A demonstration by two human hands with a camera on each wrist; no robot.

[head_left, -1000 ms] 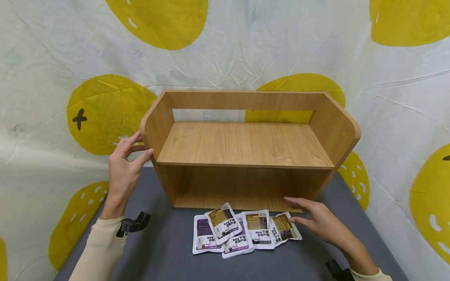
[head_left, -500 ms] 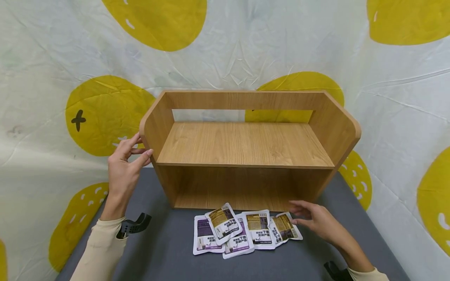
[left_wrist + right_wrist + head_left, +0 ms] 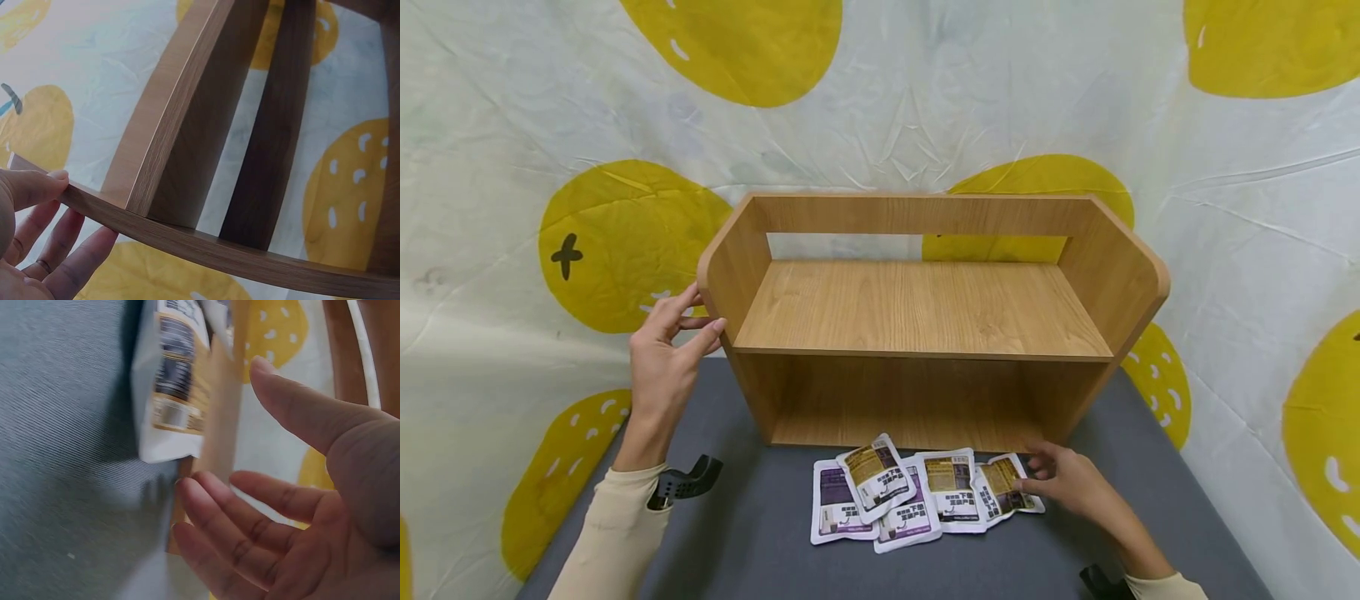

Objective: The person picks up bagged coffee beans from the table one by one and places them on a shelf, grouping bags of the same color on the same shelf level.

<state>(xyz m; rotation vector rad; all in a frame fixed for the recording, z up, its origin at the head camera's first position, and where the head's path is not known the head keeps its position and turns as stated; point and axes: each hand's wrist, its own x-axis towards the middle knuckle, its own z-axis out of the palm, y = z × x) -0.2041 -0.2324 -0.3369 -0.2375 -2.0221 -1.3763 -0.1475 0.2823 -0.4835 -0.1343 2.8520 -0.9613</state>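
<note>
A wooden two-tier shelf [image 3: 925, 304] stands on the grey table. My left hand [image 3: 662, 358] pinches the edge of its left side panel, and in the left wrist view the thumb [image 3: 40, 187] lies on one face with the fingers on the other. In front of the shelf several flat pouches lie in an overlapping row. My right hand [image 3: 1067, 479] hovers at the rightmost gold-and-white pouch [image 3: 1006, 487], thumb near its right side. In the right wrist view the fingers are loosely bent and apart from that pouch [image 3: 178, 381].
Left of it lie another gold-labelled pouch [image 3: 952, 492], a purple pouch [image 3: 835, 500], a second purple one [image 3: 910, 521] and a tilted gold-labelled one [image 3: 876, 477] on top. A white sheet with yellow shapes [image 3: 880, 125] hangs behind the shelf.
My right hand has shifted down and slightly left, closer to the rightmost pouch, after a small move right. My left hand, the shelf and the pouches stay as they were.
</note>
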